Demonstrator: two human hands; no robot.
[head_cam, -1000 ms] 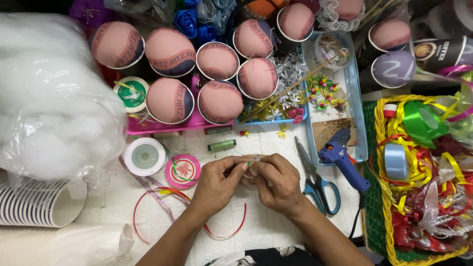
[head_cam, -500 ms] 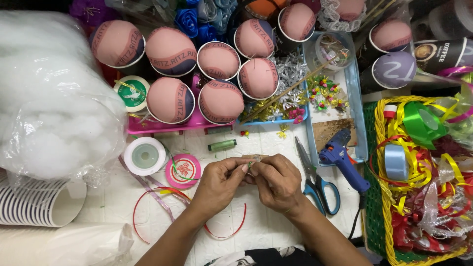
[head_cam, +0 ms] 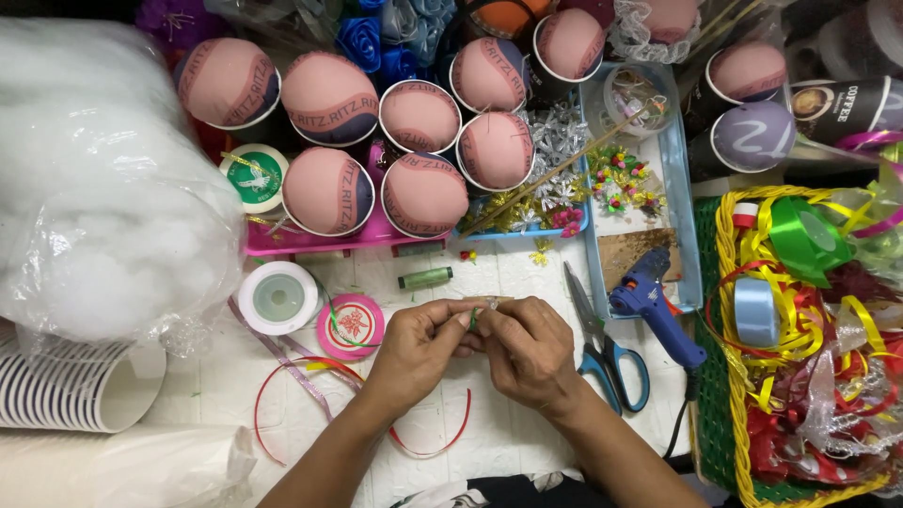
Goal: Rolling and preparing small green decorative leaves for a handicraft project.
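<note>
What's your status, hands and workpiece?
Left hand and right hand together, fingertips pinching a small green piece. Scissors and blue glue gun lie just right; nothing blocking.

Both forearms come up from the bottom edge and meet in the middle. The left hand (head_cam: 419,346) is turned with its back upward, thumb and forefinger pinched together at their tips. The right hand (head_cam: 529,350) sits just beside it, touching it at the fingertips, knuckles up and fingers curled inward in a pinch.
</note>
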